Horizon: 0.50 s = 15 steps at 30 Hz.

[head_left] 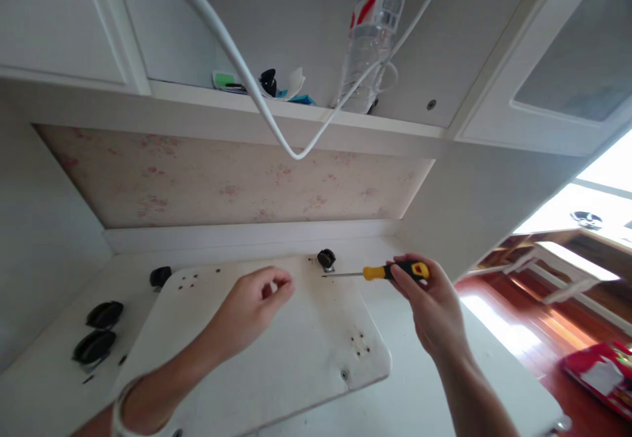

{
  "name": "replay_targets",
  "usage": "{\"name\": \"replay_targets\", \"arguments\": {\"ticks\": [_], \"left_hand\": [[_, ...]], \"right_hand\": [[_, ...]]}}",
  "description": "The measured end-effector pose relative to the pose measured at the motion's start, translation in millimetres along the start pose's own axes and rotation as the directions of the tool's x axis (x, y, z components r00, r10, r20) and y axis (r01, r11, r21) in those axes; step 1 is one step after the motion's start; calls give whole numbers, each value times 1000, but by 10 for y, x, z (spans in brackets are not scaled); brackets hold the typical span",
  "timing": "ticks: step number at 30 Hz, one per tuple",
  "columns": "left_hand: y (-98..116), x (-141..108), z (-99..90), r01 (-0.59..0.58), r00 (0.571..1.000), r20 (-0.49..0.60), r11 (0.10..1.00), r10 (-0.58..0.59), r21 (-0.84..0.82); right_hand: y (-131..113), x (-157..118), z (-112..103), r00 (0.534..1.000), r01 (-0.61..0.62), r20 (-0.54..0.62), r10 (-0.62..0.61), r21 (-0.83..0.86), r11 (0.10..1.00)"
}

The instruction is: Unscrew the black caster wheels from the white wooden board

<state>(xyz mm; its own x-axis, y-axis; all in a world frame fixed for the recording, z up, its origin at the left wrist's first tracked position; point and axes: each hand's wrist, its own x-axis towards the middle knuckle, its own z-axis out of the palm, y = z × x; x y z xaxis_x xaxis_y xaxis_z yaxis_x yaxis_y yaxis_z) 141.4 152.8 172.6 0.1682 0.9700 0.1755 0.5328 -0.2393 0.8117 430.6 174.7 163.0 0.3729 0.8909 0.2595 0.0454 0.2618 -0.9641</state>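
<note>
A white board (296,351) with rounded corners and small groups of holes lies on the white desktop. My right hand (427,299) grips a yellow and black screwdriver (399,271), its thin shaft pointing left over the board's back edge. Close to the tip is a black caster wheel (326,258). Above the middle of the board, my left hand (261,299) has thumb and fingertips pressed together; whatever they may hold is too small to make out. Another black caster (160,277) sits by the board's back left corner.
Two more casters (95,347) lie on the desktop at the left. Overhead, a white cable (296,155) hangs in front of a shelf (296,111) with a plastic bottle (368,49) and small items. A red tray (600,374) is on the floor at right.
</note>
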Motion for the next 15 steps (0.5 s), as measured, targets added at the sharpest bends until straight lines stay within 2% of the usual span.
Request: {"name": "replay_targets", "arguments": {"ticks": [1,3,5,8,10,12,15], "left_hand": [[-88,-187,22,109,994,-11,987,-111,-115],[-238,-524,102,297,945,-36,898,-326,-323],[-339,-773,206,371,897,-41,798,-441,-475],[-420,-958,330,401,834,-63,680,-548,-614],[-460,-992,361,401,805,-70,627,-589,-668],[-500,-999,352,384,785,-77,581,-615,-718],[-543,-1006,300,345,757,-86,508,-648,-789]], "right_hand": [[49,-124,-26,996,-66,-45,72,111,992],[156,-385,-29,965,-182,-131,226,283,942],[275,-644,29,913,-292,-147,380,413,862],[449,-991,201,796,-449,-115,594,546,707],[531,-1187,351,723,-509,-102,683,590,627],[563,-1354,508,698,-515,-113,707,607,605],[527,-1538,706,707,-507,-122,696,599,620]]}}
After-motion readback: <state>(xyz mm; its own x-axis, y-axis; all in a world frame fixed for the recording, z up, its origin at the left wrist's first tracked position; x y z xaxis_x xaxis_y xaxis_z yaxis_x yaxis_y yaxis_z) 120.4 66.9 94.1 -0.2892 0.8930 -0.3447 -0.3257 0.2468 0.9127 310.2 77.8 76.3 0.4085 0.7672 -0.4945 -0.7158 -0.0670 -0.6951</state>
